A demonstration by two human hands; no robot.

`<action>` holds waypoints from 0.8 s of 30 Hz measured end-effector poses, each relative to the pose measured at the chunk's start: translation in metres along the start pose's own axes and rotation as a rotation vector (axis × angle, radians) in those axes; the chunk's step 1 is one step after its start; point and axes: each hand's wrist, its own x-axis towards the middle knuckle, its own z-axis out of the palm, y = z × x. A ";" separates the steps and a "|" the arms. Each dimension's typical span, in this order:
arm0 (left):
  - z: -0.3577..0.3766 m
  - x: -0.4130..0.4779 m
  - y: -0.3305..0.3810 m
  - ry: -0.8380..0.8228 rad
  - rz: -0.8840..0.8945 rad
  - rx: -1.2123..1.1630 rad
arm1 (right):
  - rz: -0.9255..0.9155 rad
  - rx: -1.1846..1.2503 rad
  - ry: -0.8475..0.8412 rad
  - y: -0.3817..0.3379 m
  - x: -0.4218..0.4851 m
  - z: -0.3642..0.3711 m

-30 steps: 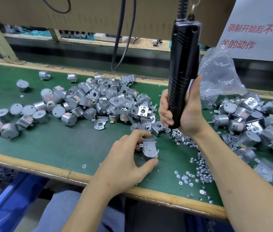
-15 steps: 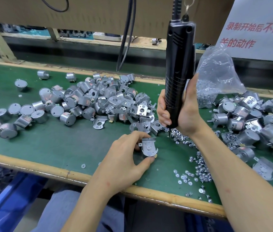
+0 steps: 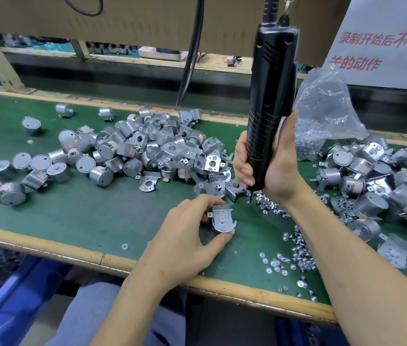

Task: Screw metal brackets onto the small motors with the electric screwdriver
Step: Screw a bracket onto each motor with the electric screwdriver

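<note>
From where I stand, the left hand (image 3: 187, 236) pinches a small motor (image 3: 223, 219) between thumb (image 3: 227, 237) and curled fingertips, a metal bracket (image 3: 220, 209) laid over it, low over the green bench mat (image 3: 85, 211) near its front edge. The right hand (image 3: 272, 166) is wrapped tight round the black electric screwdriver (image 3: 270, 101), held upright, its bit tip just above the scattered screws (image 3: 297, 255) and apart from the motor. I cannot tell whether a screw sits on the bit. The worry is that a pinch alone steadies that bracket. If the bit lands off-centre, it may skate off the hole, twist the bracket round, or catch the thumb beside it.
</note>
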 end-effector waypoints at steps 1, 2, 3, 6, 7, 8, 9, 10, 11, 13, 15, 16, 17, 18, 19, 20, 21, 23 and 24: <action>0.000 0.000 0.000 0.002 0.002 0.000 | 0.000 -0.002 0.000 0.000 0.000 0.001; 0.000 0.000 0.000 0.004 0.003 0.002 | 0.001 -0.006 0.000 0.000 0.000 0.001; 0.000 0.000 0.000 0.005 0.005 0.004 | 0.001 -0.010 0.002 0.001 0.000 0.002; 0.000 0.001 0.000 -0.001 0.012 0.014 | -0.004 -0.022 0.001 0.002 0.000 0.003; 0.000 0.001 0.000 -0.005 0.018 0.022 | -0.003 -0.027 0.001 0.002 0.000 0.003; 0.000 0.001 0.000 -0.008 0.029 0.033 | -0.001 -0.029 0.000 0.002 0.000 0.004; 0.000 0.001 0.000 -0.013 0.039 0.045 | 0.000 -0.030 -0.001 0.002 0.000 0.005; 0.000 0.001 0.000 -0.019 0.045 0.056 | -0.001 -0.029 -0.002 0.003 0.000 0.005; 0.001 0.000 0.000 -0.026 0.046 0.066 | 0.000 -0.028 -0.003 0.004 0.000 0.006; 0.002 -0.001 -0.001 -0.041 0.049 0.083 | 0.005 -0.026 0.000 0.004 0.001 0.008; 0.003 -0.001 -0.002 -0.049 0.058 0.096 | 0.003 -0.030 0.007 0.005 0.002 0.010; 0.003 0.000 -0.002 -0.047 0.061 0.100 | 0.000 -0.027 0.007 0.006 0.002 0.011; 0.004 0.000 -0.003 -0.045 0.063 0.103 | -0.002 -0.016 0.005 0.006 0.002 0.012; 0.005 0.000 -0.003 -0.043 0.065 0.108 | -0.004 -0.005 0.002 0.007 0.003 0.013; 0.005 0.001 -0.003 -0.046 0.067 0.116 | -0.004 0.002 0.001 0.007 0.003 0.013; 0.006 0.001 -0.004 -0.052 0.070 0.126 | -0.001 0.005 0.002 0.008 0.003 0.014; 0.007 0.002 -0.004 -0.058 0.072 0.137 | 0.001 0.005 0.004 0.008 0.003 0.014; 0.009 0.003 -0.004 -0.066 0.072 0.154 | -0.005 -0.004 0.008 0.008 0.003 0.015; 0.009 0.004 -0.004 -0.068 0.073 0.160 | -0.012 -0.008 0.009 0.008 0.003 0.015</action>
